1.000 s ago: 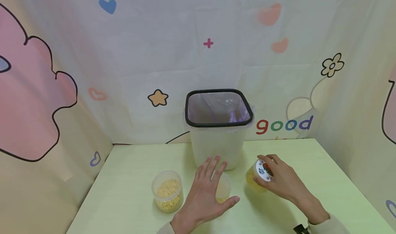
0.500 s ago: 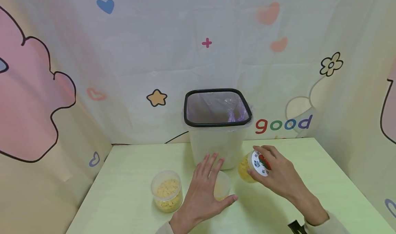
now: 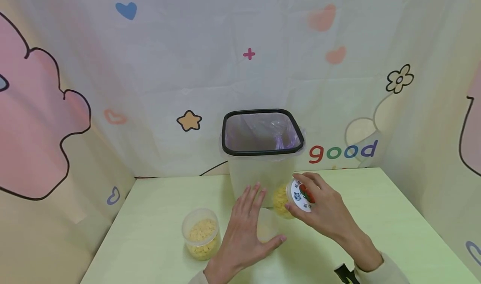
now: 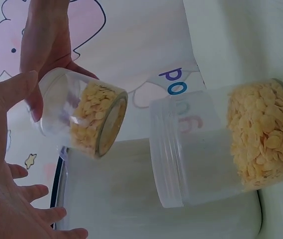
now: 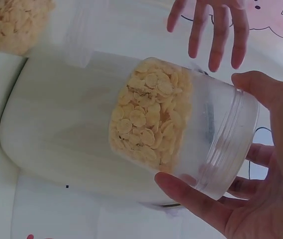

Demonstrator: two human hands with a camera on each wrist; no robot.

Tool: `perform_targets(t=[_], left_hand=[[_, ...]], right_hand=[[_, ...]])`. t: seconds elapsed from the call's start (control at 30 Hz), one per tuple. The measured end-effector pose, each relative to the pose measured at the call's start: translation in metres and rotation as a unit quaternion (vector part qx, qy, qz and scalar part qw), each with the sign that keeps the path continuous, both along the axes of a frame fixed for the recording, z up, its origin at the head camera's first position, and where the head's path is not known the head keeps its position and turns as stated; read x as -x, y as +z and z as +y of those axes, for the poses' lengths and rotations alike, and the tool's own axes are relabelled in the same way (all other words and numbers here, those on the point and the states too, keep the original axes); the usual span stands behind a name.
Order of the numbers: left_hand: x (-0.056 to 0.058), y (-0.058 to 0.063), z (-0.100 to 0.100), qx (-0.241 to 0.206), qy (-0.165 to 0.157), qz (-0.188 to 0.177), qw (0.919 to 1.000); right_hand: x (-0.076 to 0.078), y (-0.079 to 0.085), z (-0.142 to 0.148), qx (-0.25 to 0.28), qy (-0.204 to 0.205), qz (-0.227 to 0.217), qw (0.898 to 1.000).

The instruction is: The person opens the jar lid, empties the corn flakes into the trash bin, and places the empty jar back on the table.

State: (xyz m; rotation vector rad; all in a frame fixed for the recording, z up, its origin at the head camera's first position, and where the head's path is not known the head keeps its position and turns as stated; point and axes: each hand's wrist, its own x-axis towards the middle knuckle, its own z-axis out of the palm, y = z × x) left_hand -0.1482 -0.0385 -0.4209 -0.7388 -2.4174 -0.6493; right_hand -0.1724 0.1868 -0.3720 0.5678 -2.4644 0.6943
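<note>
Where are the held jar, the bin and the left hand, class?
Held jar (image 5: 178, 124), right wrist view: side wall.
Bin (image 3: 259, 170), head view: front wall.
Left hand (image 3: 244, 236), head view: back of the hand.

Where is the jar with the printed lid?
In the head view, the jar is tilted in the right hand, in front of the bin, right of the left hand.
</note>
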Motion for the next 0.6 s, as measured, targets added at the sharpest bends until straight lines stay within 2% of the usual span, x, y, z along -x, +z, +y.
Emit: perform_targets(t=[0.23, 0.6], left_hand=[[0.000, 0.002, -0.001, -0.006, 0.005, 0.004, 1.0000], [0.006, 0.005, 0.001, -0.026, 0.004, 0.053, 0.9983]], right_hand=[[-0.001, 0.008, -0.010, 0.005, 0.014, 0.010, 1.000], [-0.007, 0.016, -0.022, 0.018, 0.028, -0.011, 0.999]])
